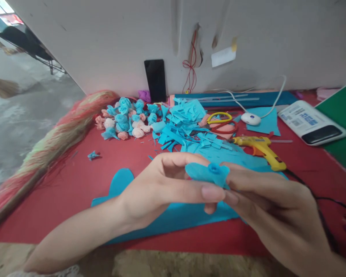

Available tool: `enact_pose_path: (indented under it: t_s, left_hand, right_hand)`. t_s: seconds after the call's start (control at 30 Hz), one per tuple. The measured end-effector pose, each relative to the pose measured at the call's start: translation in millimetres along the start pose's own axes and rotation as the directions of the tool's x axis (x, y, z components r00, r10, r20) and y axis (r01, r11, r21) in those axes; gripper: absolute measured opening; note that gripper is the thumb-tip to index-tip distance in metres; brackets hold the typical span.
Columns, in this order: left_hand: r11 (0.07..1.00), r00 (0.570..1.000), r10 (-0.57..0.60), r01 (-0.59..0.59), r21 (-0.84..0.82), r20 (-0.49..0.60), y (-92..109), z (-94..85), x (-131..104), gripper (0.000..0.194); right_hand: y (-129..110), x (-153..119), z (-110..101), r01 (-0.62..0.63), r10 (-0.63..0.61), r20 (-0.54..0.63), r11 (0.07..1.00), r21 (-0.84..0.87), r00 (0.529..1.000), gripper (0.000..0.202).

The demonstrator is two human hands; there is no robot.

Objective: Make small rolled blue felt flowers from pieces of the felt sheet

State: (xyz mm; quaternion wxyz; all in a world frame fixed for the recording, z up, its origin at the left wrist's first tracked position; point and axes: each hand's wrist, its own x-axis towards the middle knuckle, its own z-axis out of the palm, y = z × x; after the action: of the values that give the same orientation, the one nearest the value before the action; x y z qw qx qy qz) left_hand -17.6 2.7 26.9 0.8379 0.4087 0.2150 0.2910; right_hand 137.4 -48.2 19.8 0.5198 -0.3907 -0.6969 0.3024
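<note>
Both hands meet over the red table, their fingers closed on one small blue paper flower with a rolled centre. My left hand pinches it between thumb and fingers from the left. On the other side, my right hand grips its edge and base, the fingertips of both hands nearly touching. The flower's underside is hidden by the fingers. Beneath the hands lies blue crepe paper, with a rounded blue piece beside my left wrist.
Finished blue and pink paper flowers are heaped behind, beside blue paper scraps. Scissors and a yellow glue gun with its black cord lie to the right. A phone leans on the wall; a broom borders the left.
</note>
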Motion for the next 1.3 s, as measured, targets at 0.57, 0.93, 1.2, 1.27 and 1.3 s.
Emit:
enact_pose_path:
  t_s: [0.57, 0.93, 1.2, 1.27, 1.3]
  left_hand:
    - [0.99, 0.998, 0.024, -0.031, -0.135, -0.052, -7.8, 4.5, 1.4, 0.008]
    - [0.989, 0.997, 0.032, -0.042, -0.141, -0.073, -13.9, 4.9, 3.8, 0.006]
    - [0.992, 0.996, 0.049, -0.056, -0.109, -0.071, -14.7, 3.3, 3.0, 0.005]
    - [0.994, 0.995, 0.049, -0.056, -0.09, -0.085, -14.1, 4.4, 3.1, 0.007]
    - [0.995, 0.995, 0.046, -0.053, -0.081, -0.091, -13.8, 5.0, 3.1, 0.008]
  right_hand:
    - [0.4, -4.0, 5.8, -0.058, 0.013, -0.159, 0.957, -0.284, 0.987, 0.007]
    - [-0.2, -3.3, 6.2, -0.08, 0.06, -0.164, 0.99, -0.119, 0.985, 0.011]
    - [-1.0, -3.0, 7.3, -0.147, 0.135, -0.199, 0.988, -0.043, 0.971, 0.012]
    - [-1.5, -4.6, 6.6, -0.159, 0.15, -0.189, 0.987, -0.036, 0.971, 0.012]
    - [-1.6, -5.4, 6.0, -0.165, 0.157, -0.18, 0.986, -0.028, 0.971, 0.013]
